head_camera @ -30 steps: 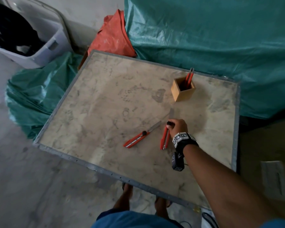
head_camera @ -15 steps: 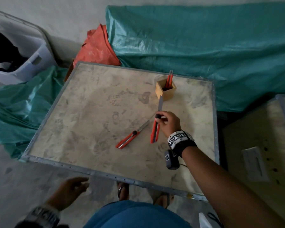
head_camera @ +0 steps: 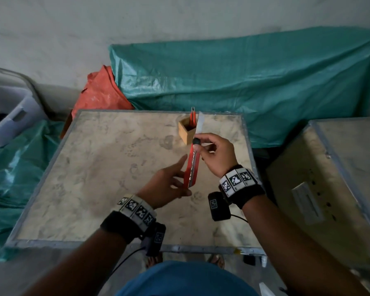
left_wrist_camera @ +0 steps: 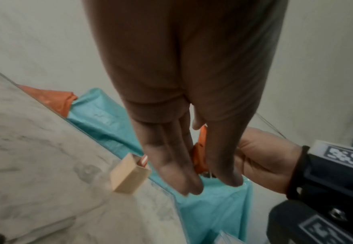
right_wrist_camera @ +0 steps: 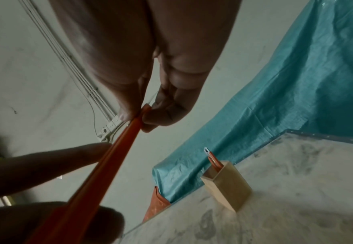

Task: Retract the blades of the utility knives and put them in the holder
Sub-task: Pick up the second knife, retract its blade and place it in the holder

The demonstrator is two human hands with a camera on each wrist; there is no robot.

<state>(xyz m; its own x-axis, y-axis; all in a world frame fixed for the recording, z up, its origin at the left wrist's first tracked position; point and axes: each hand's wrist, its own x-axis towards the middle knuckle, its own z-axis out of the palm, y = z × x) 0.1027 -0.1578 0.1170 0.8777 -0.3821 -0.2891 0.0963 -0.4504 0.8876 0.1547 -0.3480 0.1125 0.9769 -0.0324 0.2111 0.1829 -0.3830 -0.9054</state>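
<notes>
Near the wooden holder at the table's far edge, the right hand pinched the seemingly light, rigid utility knife by its slider, blade extended, while the left hand, fingers straight, flanked its safer handle end.

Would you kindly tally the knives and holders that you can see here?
Knives: 2 (held knife, stowed knife)
Holder: 1
Total: 3
</notes>
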